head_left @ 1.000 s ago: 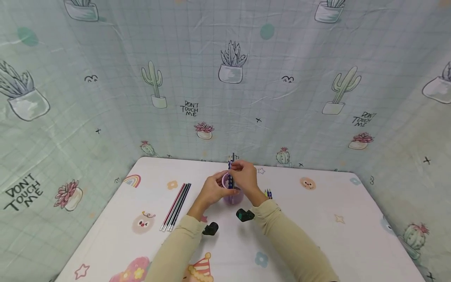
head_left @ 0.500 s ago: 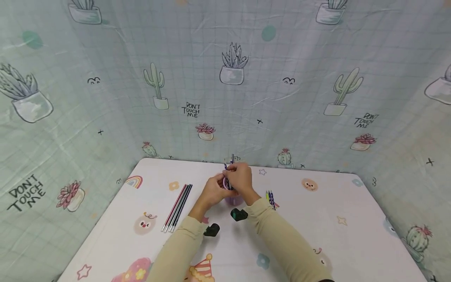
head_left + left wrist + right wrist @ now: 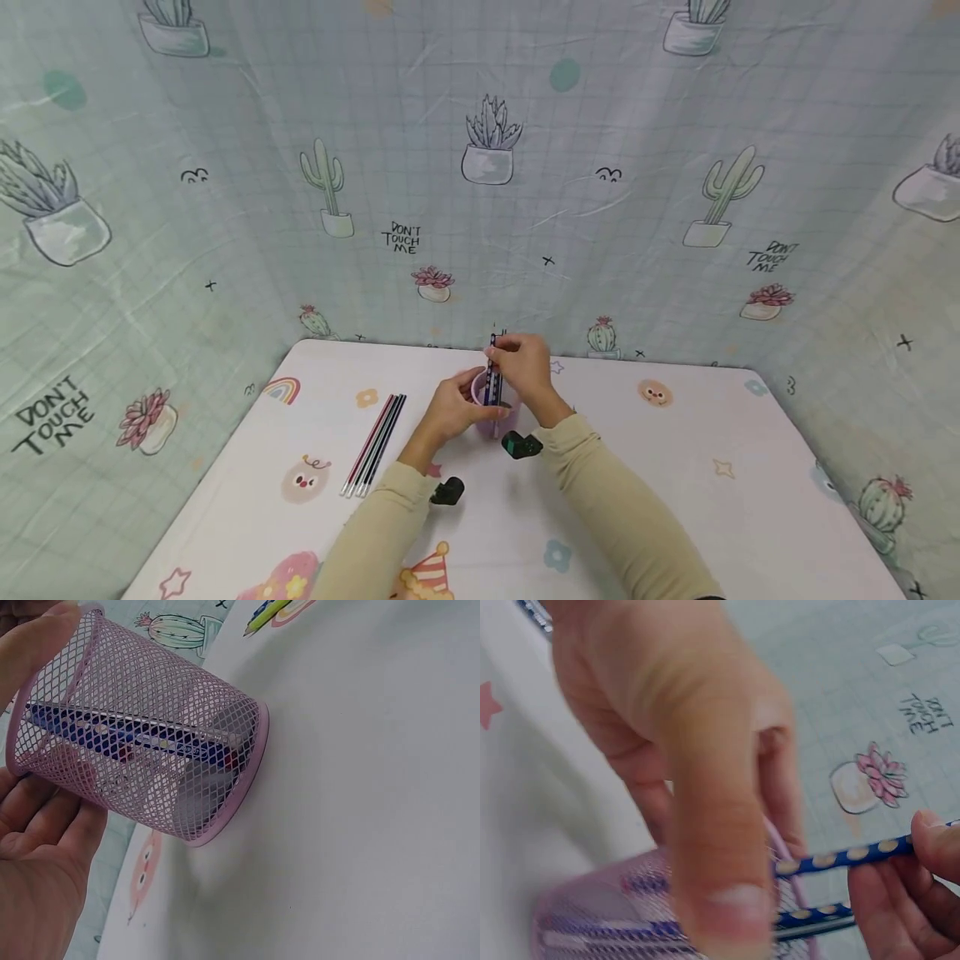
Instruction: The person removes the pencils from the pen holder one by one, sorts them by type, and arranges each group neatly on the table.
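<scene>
A pink mesh pencil cup (image 3: 142, 761) stands with its open top tilted toward the camera in the left wrist view. My left hand (image 3: 452, 408) holds it around the rim, thumb on the near side. My right hand (image 3: 523, 367) is just above the cup, pinching a dark blue pencil with pale dots (image 3: 855, 856) between thumb and fingers. The pencil's lower end is inside the cup. Other pencils stand in the cup beside it; a dark blue one (image 3: 161, 737) shows through the mesh.
Left of the cup, several red and dark pencils (image 3: 381, 446) lie side by side on the white patterned table (image 3: 645, 467). Lime and blue pencils (image 3: 268, 613) lie on the cup's other side. A cactus-print cloth (image 3: 570, 208) hangs behind. Black wrist devices (image 3: 447, 491) sit under both wrists.
My right hand dipped left toward the cup with a tilted pencil half a second ago; now it is higher and further right. My left hand keeps its hold on the cup.
</scene>
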Demonstrator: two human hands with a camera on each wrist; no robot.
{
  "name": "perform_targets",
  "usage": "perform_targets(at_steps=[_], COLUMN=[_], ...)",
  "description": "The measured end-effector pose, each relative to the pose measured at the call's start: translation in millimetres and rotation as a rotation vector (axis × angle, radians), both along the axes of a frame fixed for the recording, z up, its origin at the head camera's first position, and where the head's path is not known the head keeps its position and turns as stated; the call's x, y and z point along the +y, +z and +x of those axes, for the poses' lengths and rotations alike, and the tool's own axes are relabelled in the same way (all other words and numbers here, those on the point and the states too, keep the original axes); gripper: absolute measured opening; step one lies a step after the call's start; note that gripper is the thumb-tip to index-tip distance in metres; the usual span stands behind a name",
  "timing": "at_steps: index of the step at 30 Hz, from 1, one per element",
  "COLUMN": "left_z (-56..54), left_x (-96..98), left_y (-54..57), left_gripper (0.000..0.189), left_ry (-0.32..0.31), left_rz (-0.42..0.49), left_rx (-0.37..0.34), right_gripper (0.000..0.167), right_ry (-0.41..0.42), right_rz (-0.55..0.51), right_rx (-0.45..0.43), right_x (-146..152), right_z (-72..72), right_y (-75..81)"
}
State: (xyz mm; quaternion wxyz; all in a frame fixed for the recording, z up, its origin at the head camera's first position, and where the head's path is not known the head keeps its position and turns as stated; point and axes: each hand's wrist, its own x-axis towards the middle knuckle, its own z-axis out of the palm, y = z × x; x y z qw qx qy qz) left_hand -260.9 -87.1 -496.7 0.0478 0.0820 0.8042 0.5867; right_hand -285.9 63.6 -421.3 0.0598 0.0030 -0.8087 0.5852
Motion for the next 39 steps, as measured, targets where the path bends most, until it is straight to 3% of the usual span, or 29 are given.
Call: perform_targets(at_steps=[10,21,27,39], left_z=[-0.1,-0.2,-0.9,-1.8], left_x=[0.2,0.3,0.8,1.7], left_y=[0.0,-0.2,-2.5,-4.1], left_gripper=[0.092,0.093,0.092,0.092], left_ry=[0.005,0.034,0.014,0.022], left_rz=[0.054,0.014,0.043,0.056], left_rx=[-0.022,-0.039,-0.034,-0.042], right_gripper=[0.017,0.019,0.021,0.025], right_ry=[-0.007,0.016,0.024,0.016], right_rz=[-0.132,-0.123,-0.168,-0.129], right_rx=[0.04,-0.009,-0.012,-0.094], right_x=[23,59,75,102], right_z=[-12.1,-16.5,-19.2,-23.5], right_y=[21.3,52.6,58.4,66.7])
